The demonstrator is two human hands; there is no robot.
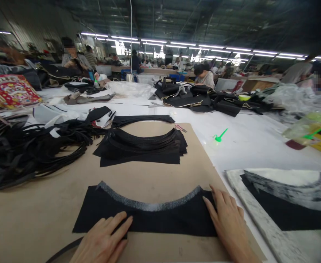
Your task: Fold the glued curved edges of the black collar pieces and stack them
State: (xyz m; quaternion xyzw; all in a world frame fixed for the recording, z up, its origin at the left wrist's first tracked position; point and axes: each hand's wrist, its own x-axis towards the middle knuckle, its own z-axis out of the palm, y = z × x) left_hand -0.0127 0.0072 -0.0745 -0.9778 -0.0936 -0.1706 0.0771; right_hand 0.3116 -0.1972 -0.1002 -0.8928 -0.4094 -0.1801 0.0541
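Head view first, since it's the only one I've got: a black fabric piece with a scooped top edge is lying flat on a tan board, right in front of me, with a speckled grey band running along the curve. Right grip is palm down on its right end, thumb spread away from the fingers, just resting there without pinching anything. Left grip has its fingertips on the lower edge, left of the middle; a thin black strip runs under that one, and honestly I can't tell whether it has hold of it. Further up the board there's a loose stack of curved black pieces, another dark curved piece behind that, and small pinkish snips just beside the stack. Big tangle of black strips off to the left. On the right, the white surface has a little bright green thing with a spout, plus a pale slab carrying a similar black piece. Far side's got a dark pile and a co-worker leaning in behind it.
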